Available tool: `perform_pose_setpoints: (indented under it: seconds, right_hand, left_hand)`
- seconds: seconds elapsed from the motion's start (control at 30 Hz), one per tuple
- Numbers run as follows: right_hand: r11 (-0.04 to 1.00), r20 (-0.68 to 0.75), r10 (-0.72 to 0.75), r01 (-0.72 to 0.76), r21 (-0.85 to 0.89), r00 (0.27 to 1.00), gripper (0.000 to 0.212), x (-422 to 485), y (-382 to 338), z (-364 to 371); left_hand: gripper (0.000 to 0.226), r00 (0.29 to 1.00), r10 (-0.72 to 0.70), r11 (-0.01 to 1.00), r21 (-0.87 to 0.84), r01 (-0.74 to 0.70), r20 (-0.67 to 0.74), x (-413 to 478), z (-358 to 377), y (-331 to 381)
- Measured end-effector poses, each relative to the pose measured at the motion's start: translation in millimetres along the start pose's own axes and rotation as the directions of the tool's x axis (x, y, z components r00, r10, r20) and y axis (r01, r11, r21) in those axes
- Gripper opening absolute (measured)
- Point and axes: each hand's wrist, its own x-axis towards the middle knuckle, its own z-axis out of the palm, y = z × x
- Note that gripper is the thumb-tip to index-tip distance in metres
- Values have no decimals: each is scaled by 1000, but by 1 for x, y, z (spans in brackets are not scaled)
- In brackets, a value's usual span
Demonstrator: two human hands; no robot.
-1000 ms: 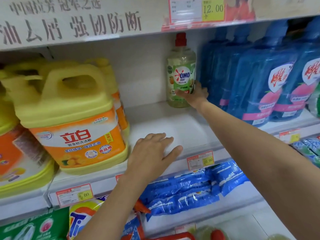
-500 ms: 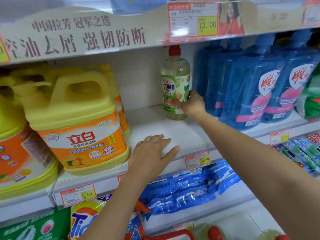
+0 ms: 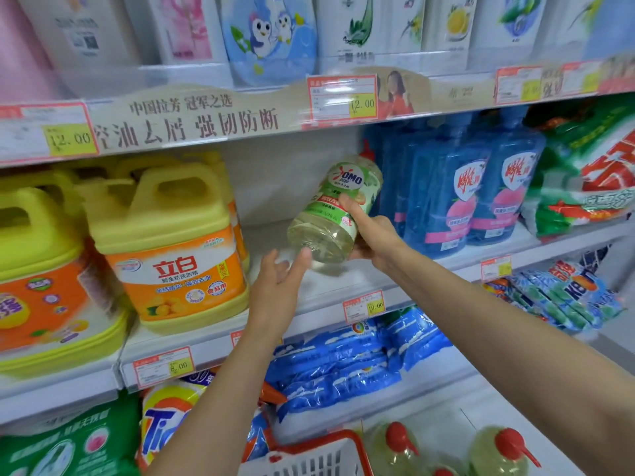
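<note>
Right hand (image 3: 372,237) grips the OMO bottle (image 3: 335,209) round its label, thumb on front; bottle tilted, base toward the camera, red cap far, lifted off the white shelf (image 3: 347,278); left hand (image 3: 280,281) open, fingertips touching the bottle's base; yellow jug (image 3: 173,242) to the left, blue bottles (image 3: 446,197) just right; red basket (image 3: 319,455) near, bottom edge.
</note>
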Motion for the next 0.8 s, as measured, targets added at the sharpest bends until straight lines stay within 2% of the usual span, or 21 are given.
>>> perform_pose_setpoints:
  seconds: [0.1, 0.17, 0.23, 0.3, 0.37, 0.4, 0.47, 0.57, 0.67, 0.73, 0.8]
  right_hand:
    - [999, 71, -28, 26, 25, 997, 62, -28, -5, -3]
    - [998, 106, -67, 65, 28, 992, 59, -49, -2, -3]
    - [994, 142, -98, 103, -23, 985, 56, -72, 4, -5]
    - [981, 189, -75, 106, -161, 979, 61, -93, 10, -9]
    - [942, 259, 5, 82, -326, 966, 74, -110, 11, -19]
    - [934, 276, 36, 66, -352, 960, 79, -118, 9, -25]
    - [972, 239, 28, 29, -232, 971, 84, -130, 1, -40]
    - [998, 100, -45, 48, -28, 994, 86, -142, -13, -58]
    - [998, 90, -41, 46, -53, 995, 66, -156, -20, -69]
    - [996, 58, 10, -5, -85, 998, 76, -167, -17, -74]
    - [996, 59, 26, -21, -82, 998, 80, -178, -11, -76]
  left_hand:
    - [70, 979, -153, 930, -317, 189, 135, -16, 1, 19]
    - [58, 962, -161, 874, -422, 242, 219, -29, 5, 25]
    - [46, 964, -152, 829, -503, 245, 218, -43, 10, 25]
    - [36, 969, -187, 792, -559, 247, 163, -59, 13, 19]
    - [42, 973, -218, 788, -575, 222, 76, -75, 9, 9]
    - [48, 972, -231, 790, -578, 206, 31, -82, 4, 3]
    - [59, 973, -229, 799, -575, 177, -17, -97, -6, -7]
    - [74, 986, -167, 830, -541, 135, -11, -115, -19, -18]
    - [64, 995, -100, 876, -473, 93, 10, -131, -28, -24]
    - [49, 998, -41, 902, -429, 57, 46, -137, -35, -28]
    - [47, 997, 1, 934, -356, 27, 77, -142, -40, -31]
